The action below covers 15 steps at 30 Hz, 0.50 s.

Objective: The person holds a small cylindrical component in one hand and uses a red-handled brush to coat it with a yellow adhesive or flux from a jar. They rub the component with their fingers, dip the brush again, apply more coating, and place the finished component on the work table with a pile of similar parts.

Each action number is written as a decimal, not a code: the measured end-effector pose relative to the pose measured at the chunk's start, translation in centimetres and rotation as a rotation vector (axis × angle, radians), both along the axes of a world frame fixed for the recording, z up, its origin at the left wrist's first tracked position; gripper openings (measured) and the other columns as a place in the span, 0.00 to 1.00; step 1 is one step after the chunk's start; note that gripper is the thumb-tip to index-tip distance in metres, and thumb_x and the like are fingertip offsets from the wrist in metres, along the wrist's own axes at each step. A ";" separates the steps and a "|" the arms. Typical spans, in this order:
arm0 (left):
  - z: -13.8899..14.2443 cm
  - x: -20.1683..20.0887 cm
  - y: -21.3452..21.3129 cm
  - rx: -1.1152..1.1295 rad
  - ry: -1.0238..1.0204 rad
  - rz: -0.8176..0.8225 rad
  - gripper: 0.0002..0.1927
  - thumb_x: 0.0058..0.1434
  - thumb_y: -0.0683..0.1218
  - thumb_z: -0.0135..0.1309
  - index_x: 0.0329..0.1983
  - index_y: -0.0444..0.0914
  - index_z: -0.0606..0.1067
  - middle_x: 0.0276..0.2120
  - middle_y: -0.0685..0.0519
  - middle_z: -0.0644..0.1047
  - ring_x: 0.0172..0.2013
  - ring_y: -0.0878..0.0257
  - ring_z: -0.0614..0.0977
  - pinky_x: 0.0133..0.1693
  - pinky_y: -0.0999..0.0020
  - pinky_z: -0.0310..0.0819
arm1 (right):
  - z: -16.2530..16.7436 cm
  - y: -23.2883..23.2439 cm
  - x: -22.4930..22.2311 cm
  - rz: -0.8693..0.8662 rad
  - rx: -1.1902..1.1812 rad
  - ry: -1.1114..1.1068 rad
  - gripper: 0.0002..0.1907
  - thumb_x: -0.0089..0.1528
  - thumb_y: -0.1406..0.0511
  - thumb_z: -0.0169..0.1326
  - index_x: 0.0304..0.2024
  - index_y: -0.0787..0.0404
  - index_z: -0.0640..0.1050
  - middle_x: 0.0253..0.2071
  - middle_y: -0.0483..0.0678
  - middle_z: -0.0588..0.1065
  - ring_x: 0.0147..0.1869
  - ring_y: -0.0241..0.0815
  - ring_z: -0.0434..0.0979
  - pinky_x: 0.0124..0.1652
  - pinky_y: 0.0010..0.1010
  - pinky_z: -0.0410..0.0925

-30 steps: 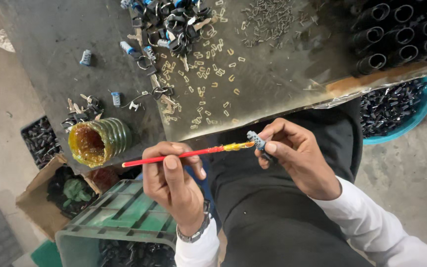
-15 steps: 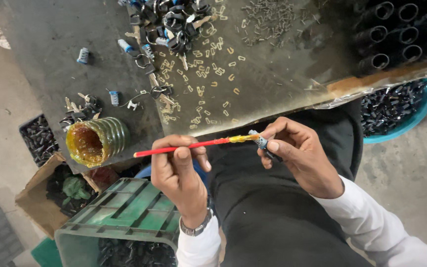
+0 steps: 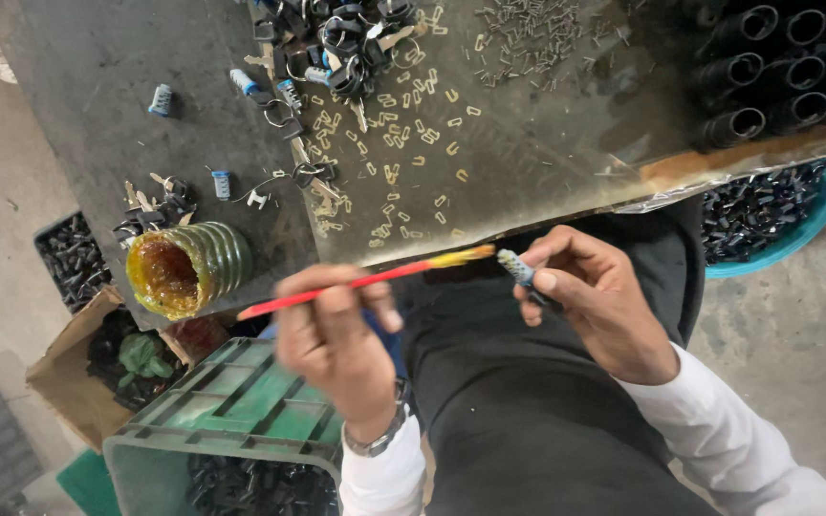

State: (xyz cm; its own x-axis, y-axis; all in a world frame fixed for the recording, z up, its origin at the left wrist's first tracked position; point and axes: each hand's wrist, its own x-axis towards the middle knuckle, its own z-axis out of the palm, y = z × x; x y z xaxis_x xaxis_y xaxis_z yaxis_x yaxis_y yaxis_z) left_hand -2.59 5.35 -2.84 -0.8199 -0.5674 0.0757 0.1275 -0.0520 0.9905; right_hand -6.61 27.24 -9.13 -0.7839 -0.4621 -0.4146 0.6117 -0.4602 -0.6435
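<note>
Brush (image 3: 365, 279) pinched level in left hand (image 3: 336, 344), tip touching small blue part (image 3: 518, 268), likely a lock cylinder, pinched in right hand (image 3: 595, 306) over lap; grease jar (image 3: 188, 269) near.

A: What carries the things here?

B: A dark, worn bench (image 3: 69, 96), partly covered by a scratched metal sheet (image 3: 547, 143).

A: What lies on the sheet?

B: Many small brass clips (image 3: 403, 143), a heap of thin pins (image 3: 528, 29), and black tubes (image 3: 776, 67) at the far right.

A: And on the dark part?

B: A pile of keys and black rings (image 3: 336, 38), some small blue-grey cylinders (image 3: 161, 98), and a green ribbed jar (image 3: 188, 270) of yellow grease lying on its side at the edge.
</note>
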 end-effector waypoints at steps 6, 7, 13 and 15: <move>2.5 2.9 -6.6 -0.326 0.205 0.443 0.15 0.81 0.51 0.50 0.48 0.33 0.68 0.32 0.47 0.74 0.23 0.65 0.73 0.23 0.73 0.64 | -0.5 5.5 1.3 -0.011 0.375 0.047 0.11 0.66 0.68 0.53 0.50 0.65 0.77 0.43 0.54 0.76 0.47 0.43 0.78 0.50 0.36 0.72; 2.9 3.7 -8.5 -0.450 0.197 0.544 0.16 0.82 0.52 0.50 0.48 0.32 0.69 0.31 0.47 0.74 0.22 0.65 0.73 0.22 0.73 0.64 | -1.2 7.2 1.6 -0.004 0.465 0.080 0.12 0.67 0.67 0.52 0.52 0.65 0.76 0.44 0.53 0.76 0.49 0.43 0.78 0.53 0.36 0.71; 1.5 6.2 -16.8 -0.721 -0.085 0.537 0.13 0.76 0.44 0.49 0.57 0.31 0.70 0.35 0.47 0.79 0.25 0.65 0.77 0.25 0.73 0.68 | -10.2 15.1 1.2 -0.209 0.701 0.163 0.07 0.82 0.68 0.43 0.59 0.65 0.67 0.53 0.49 0.71 0.59 0.41 0.75 0.65 0.38 0.70; 1.1 6.1 -17.7 -1.038 -0.245 0.554 0.10 0.76 0.44 0.48 0.57 0.36 0.69 0.36 0.46 0.79 0.28 0.63 0.78 0.31 0.72 0.72 | -12.8 16.3 -0.7 -0.178 0.739 0.219 0.08 0.81 0.67 0.43 0.59 0.64 0.69 0.54 0.50 0.72 0.59 0.40 0.76 0.62 0.37 0.70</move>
State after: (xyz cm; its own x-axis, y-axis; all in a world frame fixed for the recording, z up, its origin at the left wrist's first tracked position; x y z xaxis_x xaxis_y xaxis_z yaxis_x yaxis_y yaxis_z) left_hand 3.46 -12.36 -1.74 -0.5405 -0.6080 0.5816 -0.3175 0.7875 0.5282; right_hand -7.29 43.49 -21.90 -0.9194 0.0137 -0.3932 0.3933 0.0546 -0.9178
